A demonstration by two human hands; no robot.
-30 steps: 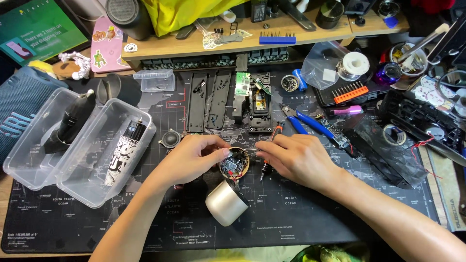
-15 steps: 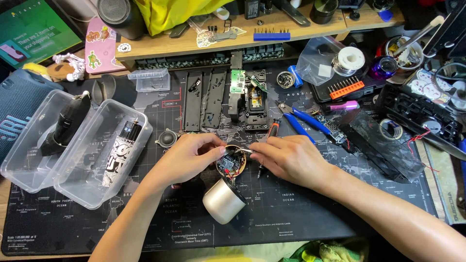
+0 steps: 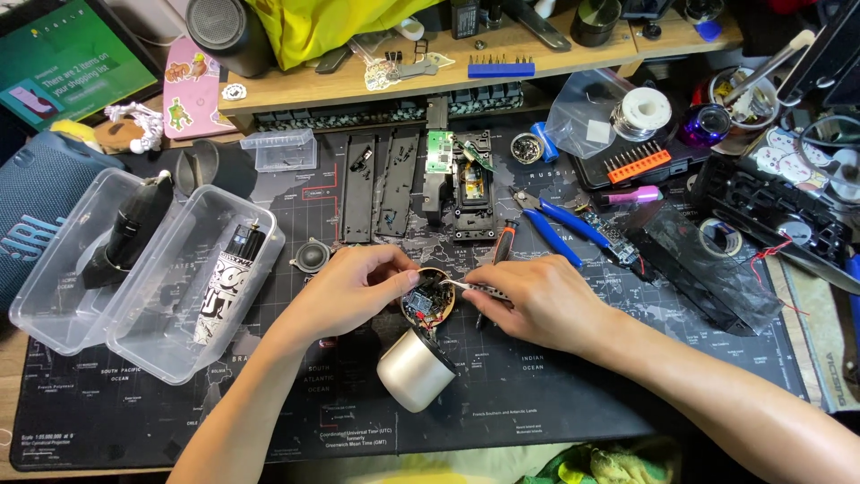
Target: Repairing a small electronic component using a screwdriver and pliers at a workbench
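My left hand (image 3: 354,287) grips a small round opened device (image 3: 428,300) with a circuit board and wires showing inside, resting on the dark map-printed mat (image 3: 555,385). My right hand (image 3: 537,300) holds metal tweezers (image 3: 473,288) whose tips reach into the device. A silver cylindrical shell (image 3: 415,369) lies just below the device, tilted on the mat.
Two clear plastic tubs (image 3: 143,269) with dark parts sit at left. Black disassembled panels and a circuit board (image 3: 457,179) lie above the hands. Blue-handled pliers (image 3: 560,224), an orange bit set (image 3: 638,161), a solder spool (image 3: 645,108) and a dark cover (image 3: 699,260) are at right.
The view has shifted slightly. Both hands stay on the round device, with the tweezers still working inside it.
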